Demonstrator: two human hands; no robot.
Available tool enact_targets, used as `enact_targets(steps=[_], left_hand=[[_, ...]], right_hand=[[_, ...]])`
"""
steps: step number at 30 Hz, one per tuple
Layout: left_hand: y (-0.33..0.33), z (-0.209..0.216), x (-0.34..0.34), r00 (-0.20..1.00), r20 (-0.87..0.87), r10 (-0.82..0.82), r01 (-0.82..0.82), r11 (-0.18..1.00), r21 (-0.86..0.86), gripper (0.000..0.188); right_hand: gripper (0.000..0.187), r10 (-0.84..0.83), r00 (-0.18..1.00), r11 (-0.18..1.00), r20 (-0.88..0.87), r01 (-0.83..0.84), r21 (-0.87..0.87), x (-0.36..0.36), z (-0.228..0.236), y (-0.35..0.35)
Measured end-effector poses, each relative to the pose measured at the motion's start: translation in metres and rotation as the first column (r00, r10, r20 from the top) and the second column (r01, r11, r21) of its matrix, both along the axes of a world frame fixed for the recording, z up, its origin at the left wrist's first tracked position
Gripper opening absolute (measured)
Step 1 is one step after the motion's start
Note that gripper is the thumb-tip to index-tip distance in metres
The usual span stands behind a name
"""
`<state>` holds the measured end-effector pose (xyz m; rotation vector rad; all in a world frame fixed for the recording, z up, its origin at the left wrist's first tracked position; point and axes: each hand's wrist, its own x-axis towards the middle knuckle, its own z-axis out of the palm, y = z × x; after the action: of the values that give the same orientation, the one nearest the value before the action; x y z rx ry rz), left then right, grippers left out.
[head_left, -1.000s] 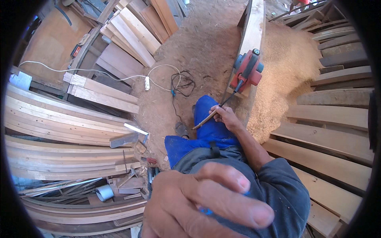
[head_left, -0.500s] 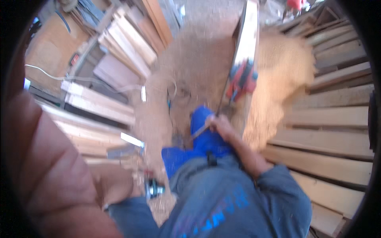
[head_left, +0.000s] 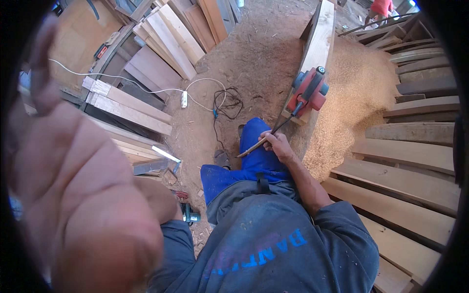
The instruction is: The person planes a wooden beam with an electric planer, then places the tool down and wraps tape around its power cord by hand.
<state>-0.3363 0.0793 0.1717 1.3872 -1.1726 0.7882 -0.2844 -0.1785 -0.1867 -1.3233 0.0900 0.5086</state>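
One thin brown stick was gripped in the right hand, slanted over the blue trousers. A black power lead was seen running from the red handheld electric planer to those same fingers; whether it was pinched along with the stick could not be told. If so, the planer could be dragged askew by a careless pull of that hand. The planer was rested toward the near end of a long pale timber, and on so narrow a seat it might be tipped off by a knock. Wood shavings were heaped along the timber's right side, by which the planer's workings could be clogged if it were dropped there.

The left hand was raised close to the camera, blurred, its palm bared and nothing seen in it; boards beyond were hidden by it, so an obstacle there could be missed. On the ground ahead of the sandal, a black cable was left tangled near a white power strip. A foot could be snagged by those loops, and the blue connector might be pulled loose.
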Motion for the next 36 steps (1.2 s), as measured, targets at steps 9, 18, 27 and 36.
enact_targets(steps=[9, 18, 27, 36], left_hand=[[-0.024, -0.255, 0.011, 0.265, -0.739, 0.620, -0.308, 0.780, 0.544, 0.042], [-0.050, -0.395, -0.030, 0.117, -0.881, 0.459, -0.056, 0.888, 0.456, 0.023], [-0.029, -0.387, -0.047, -0.016, -0.983, 0.180, -0.170, 0.969, 0.180, 0.020], [-0.036, -0.389, -0.056, -0.081, -0.993, 0.080, -0.160, 0.983, 0.092, 0.024]], right_hand=[[0.024, -0.053, 0.998, 0.998, -0.020, 0.054, 0.030, -0.014, -0.011, -0.007], [0.024, -0.116, 0.985, 0.935, -0.131, 0.152, 0.320, -0.022, 0.023, -0.001], [0.020, -0.275, 0.929, 0.790, -0.248, 0.365, 0.493, 0.003, 0.020, -0.022], [0.017, -0.330, 0.909, 0.757, -0.254, 0.415, 0.505, 0.008, 0.024, -0.023]])
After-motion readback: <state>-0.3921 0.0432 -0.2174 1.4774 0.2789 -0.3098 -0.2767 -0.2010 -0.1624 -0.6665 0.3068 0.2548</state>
